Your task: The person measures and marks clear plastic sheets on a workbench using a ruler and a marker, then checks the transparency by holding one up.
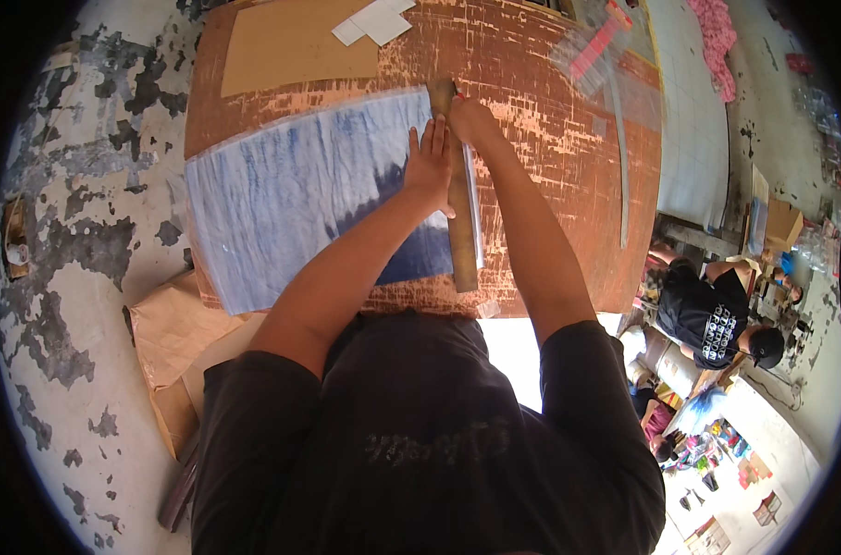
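Observation:
A sheet with streaky blue and white dye patterns (291, 176) lies on the worn brown tabletop (550, 203); whether it is cloth or paper I cannot tell. Along its right side rests a long, straight brown strip (464, 254), like a wooden ruler. My left hand (428, 171) presses flat on the sheet and the strip's left edge, fingers stretched out. At the strip's far end, my right hand (473, 122) is closed round a small black-and-red tool (457, 93), mostly hidden by the fingers. A narrow pale margin of the sheet shows right of the strip.
Brown cardboard (296, 46) and white paper pieces (374, 22) lie at the table's far side. A thin metal strip (619, 157) and a pink-red item (601, 46) are on the right. Brown paper (180, 324) leans at left. Another person (707, 310) works at far right.

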`<state>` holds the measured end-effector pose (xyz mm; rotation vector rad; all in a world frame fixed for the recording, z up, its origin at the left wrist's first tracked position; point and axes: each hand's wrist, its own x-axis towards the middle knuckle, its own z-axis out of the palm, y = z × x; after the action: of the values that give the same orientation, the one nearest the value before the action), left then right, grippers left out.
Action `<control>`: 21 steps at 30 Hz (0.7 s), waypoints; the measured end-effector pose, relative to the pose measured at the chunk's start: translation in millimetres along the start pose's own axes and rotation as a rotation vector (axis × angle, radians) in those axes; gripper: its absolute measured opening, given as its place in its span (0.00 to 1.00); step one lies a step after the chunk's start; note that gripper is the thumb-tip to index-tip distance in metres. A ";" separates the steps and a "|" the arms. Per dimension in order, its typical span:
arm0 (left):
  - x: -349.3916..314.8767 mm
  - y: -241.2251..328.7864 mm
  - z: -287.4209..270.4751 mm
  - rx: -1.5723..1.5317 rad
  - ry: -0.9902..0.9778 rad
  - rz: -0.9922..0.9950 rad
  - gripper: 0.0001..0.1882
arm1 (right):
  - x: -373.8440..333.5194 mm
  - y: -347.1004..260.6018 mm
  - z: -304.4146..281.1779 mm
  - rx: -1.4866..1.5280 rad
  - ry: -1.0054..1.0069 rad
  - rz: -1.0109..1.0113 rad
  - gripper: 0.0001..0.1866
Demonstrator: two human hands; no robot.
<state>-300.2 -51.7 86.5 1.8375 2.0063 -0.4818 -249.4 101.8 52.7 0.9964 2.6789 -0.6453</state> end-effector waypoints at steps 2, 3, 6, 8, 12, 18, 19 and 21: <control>0.4 2.1 2.2 -0.015 0.002 0.003 0.85 | -29.7 -9.9 -2.5 -0.005 0.048 0.040 0.20; 1.9 3.2 3.2 -0.026 0.008 0.004 0.85 | -45.8 -14.6 -4.0 -0.008 0.076 0.061 0.18; 3.0 -0.2 3.2 -0.052 0.002 -0.003 0.86 | -100.1 -24.8 11.8 0.154 -0.032 0.196 0.22; 3.9 4.1 0.3 -0.073 0.006 0.006 0.87 | -142.6 -18.3 35.3 0.352 -0.008 0.311 0.27; 0.7 1.4 1.3 -0.073 0.015 -0.017 0.87 | -229.4 -23.4 67.1 0.466 -0.034 0.469 0.28; -1.6 0.9 1.7 -0.083 0.042 -0.014 0.87 | -325.4 -28.1 99.0 0.479 -0.138 0.556 0.27; -1.3 1.3 1.9 -0.091 0.047 -0.011 0.87 | -338.7 -29.0 102.3 0.481 -0.140 0.558 0.27; -1.0 3.5 1.3 -0.089 0.043 0.000 0.87 | -361.5 -29.4 111.6 0.449 -0.201 0.565 0.26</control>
<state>-296.7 -52.9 85.8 1.8086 2.0223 -0.3495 6.8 -176.1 86.8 1.6082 1.9698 -1.1544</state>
